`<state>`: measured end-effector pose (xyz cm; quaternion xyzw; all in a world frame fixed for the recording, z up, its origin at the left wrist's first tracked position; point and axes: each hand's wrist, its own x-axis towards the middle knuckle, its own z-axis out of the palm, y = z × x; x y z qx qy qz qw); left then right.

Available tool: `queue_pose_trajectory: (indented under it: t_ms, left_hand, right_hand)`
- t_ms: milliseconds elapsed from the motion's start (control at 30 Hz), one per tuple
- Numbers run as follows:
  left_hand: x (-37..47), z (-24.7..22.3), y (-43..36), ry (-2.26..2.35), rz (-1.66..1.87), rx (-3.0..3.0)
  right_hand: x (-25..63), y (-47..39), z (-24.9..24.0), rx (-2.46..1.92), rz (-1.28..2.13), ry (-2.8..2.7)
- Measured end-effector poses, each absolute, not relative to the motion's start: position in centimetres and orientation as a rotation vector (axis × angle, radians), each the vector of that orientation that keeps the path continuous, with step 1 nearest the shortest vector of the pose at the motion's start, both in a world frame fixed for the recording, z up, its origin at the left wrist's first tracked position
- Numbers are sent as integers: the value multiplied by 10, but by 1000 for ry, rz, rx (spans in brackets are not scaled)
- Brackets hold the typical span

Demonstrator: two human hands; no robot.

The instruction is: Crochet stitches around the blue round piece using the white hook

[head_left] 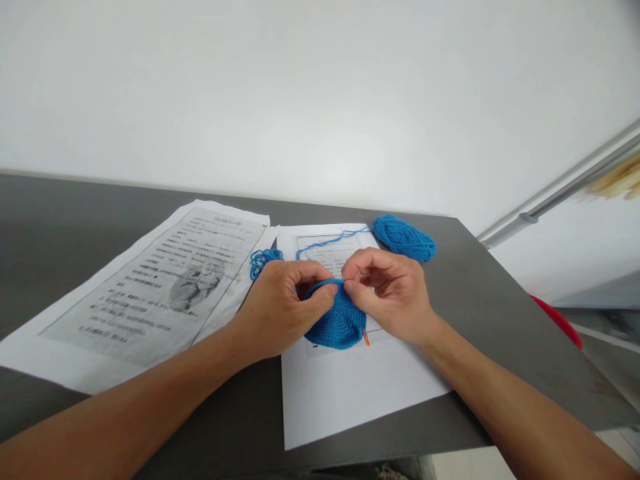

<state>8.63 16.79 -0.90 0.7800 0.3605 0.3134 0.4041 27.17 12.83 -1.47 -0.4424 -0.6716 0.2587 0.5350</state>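
Observation:
A round piece of blue crochet (336, 323) hangs between my hands, cupped a little, its rows of stitches showing. My left hand (280, 303) pinches its top edge between thumb and fingers. At the same edge, just to the right, the thumb and forefinger of my right hand (393, 290) are closed on the work; whether a hook is in that pinch I cannot tell. A small orange stitch marker (367, 338) dangles from the lower right rim. Blue yarn (325, 244) runs from behind my left hand to a blue skein (404, 238) at the back right.
Beneath the work lies a printed sheet (320, 407) on the dark grey table (480, 313). A larger creased print (135, 293) with a picture covers the left side. A loose tangle of blue yarn (264, 261) sits between the papers. A white wall (300, 100) stands behind.

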Motion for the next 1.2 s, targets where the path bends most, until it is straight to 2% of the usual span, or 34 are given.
queue_pose_trajectory:
  t_ms: [1200]
  left_hand:
    - [87, -8, 168, 906, 759, 1965]
  right_hand:
    - [273, 128, -16, -1035, 610, -1639]
